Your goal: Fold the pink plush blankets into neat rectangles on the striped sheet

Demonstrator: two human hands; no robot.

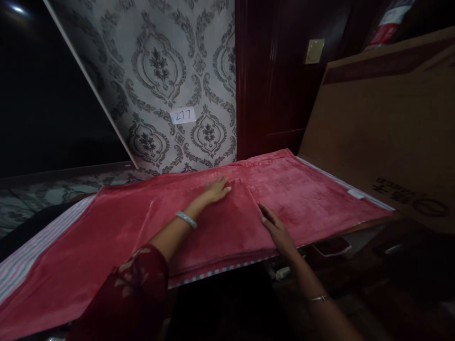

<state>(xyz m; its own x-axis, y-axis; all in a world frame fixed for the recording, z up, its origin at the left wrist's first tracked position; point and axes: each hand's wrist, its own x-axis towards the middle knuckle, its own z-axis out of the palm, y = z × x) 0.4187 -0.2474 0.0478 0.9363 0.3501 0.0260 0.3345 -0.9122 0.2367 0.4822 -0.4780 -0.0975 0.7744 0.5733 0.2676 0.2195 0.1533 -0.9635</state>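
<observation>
A red plush blanket (199,222) lies spread over a table, its long axis running from the near left corner to the far right, with a folded upper layer whose edge slants from the middle back toward the near edge and a striped lining (24,265) showing along the borders. The left hand (217,189) rests flat on the fold with fingers stretched and close together, pinching nothing, while the right hand (277,229) lies open, palm down, at the fold's slanted edge. On the patterned wall behind, a small white label (183,115) reads "277"; the cardboard sheet (384,137) leaning at the right carries dark print too blurred to read.
</observation>
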